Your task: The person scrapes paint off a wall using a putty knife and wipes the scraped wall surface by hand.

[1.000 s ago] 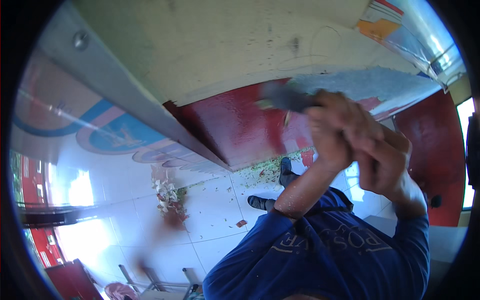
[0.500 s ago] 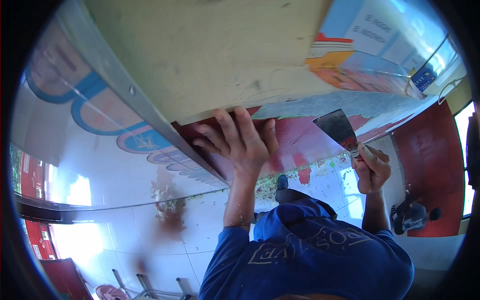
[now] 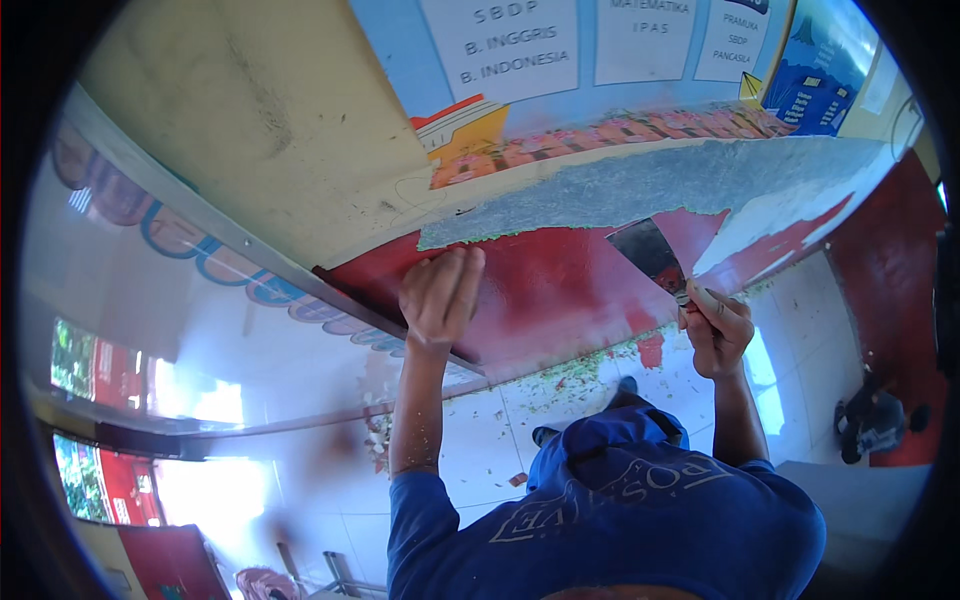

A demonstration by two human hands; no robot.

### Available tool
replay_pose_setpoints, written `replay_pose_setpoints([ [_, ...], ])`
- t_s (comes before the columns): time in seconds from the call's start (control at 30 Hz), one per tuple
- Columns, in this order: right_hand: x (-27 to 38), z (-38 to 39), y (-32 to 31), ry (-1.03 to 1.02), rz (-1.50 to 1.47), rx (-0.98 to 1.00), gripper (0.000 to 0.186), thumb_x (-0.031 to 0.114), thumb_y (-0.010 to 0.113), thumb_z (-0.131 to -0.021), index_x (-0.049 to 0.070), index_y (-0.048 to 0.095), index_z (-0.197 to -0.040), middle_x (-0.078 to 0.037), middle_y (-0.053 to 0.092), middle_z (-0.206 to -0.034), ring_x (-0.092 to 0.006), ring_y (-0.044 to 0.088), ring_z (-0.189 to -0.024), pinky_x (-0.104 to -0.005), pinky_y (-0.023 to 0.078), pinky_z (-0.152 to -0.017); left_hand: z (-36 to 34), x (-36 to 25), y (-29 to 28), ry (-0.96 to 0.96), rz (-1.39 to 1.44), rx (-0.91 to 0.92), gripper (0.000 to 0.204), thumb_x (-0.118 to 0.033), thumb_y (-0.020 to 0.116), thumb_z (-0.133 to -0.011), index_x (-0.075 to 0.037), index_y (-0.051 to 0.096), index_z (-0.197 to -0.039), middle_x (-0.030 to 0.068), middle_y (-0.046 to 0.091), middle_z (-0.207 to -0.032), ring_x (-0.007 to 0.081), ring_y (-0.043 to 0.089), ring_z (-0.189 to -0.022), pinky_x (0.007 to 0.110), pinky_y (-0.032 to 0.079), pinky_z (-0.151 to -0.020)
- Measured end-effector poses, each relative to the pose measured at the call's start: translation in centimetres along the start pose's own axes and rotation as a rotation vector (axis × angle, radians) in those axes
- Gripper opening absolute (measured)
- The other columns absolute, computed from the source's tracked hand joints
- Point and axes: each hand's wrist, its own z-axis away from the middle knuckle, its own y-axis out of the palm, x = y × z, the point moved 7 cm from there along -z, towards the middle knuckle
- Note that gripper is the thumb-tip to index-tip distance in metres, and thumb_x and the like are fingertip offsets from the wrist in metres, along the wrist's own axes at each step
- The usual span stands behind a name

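Note:
My right hand (image 3: pixel 718 330) grips the handle of a putty knife (image 3: pixel 650 254) with a wide dark metal blade. The blade lies across the upper part of the red wall band (image 3: pixel 540 285), its edge close to bare grey wall (image 3: pixel 590 200). My left hand (image 3: pixel 438 300) is up at the left end of that band, fingers stretched close together against the wall near the ragged green-edged border. Its thumb is hidden, and no object shows in it. Red and whitish patches (image 3: pixel 790 235) mark the wall right of the blade.
Green and red flakes (image 3: pixel 570 380) litter the white tiled floor (image 3: pixel 470 440) along the wall's foot. A metal-edged white board (image 3: pixel 230 330) with round decorations stands at the left. Above hang blue posters (image 3: pixel 640 90). A person (image 3: pixel 870 425) is low down at the far right.
The view has shifted to the right, showing more of the posters. My left hand has moved left along the wall, and its spread fingers have come together. The putty knife remains in my right hand.

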Motion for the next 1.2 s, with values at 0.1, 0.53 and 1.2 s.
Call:
replay_pose_setpoints([
  [0.1,-2.5,0.7,-1.0,0.038,-0.074,0.018,0.037,-0.004,0.055,-0.079,-0.002,0.062,-0.115,-0.013,0.059,-0.065,-0.0166,0.053,-0.048,-0.0262,0.041,-0.046,-1.5,1.0,-1.0,-0.181,-0.018,-0.133,0.022,-0.007,0.076,-0.072,-0.008,0.072,-0.094,0.0038,0.062,-0.093,0.0189,0.058,-0.081,0.029,0.05,-0.068],
  [0.53,-13.6,7.6,-8.3,0.053,-0.121,0.176,0.035,0.006,0.049,-0.09,-0.007,0.056,-0.121,-0.008,0.056,-0.063,-0.0126,0.052,-0.052,-0.0246,0.041,-0.048,-3.3,0.6,-0.9,-0.49,-0.219,-0.069,0.014,0.003,0.07,-0.067,-0.004,0.058,-0.07,0.0076,0.056,-0.078,0.0257,0.056,-0.07,0.035,0.047,-0.062],
  [1.2,-7.8,1.3,-4.1,0.028,-0.26,0.57,0.039,0.002,0.048,-0.091,-0.002,0.051,-0.13,-0.005,0.058,-0.066,-0.0053,0.045,-0.048,-0.0199,0.036,-0.045,-1.7,-18.5,10.8,-1.269,1.438,-0.282,0.056,-0.044,0.039,-0.097,0.002,0.045,-0.128,0.0219,0.054,-0.125,0.0356,0.05,-0.119,0.053,0.036,-0.101],
])
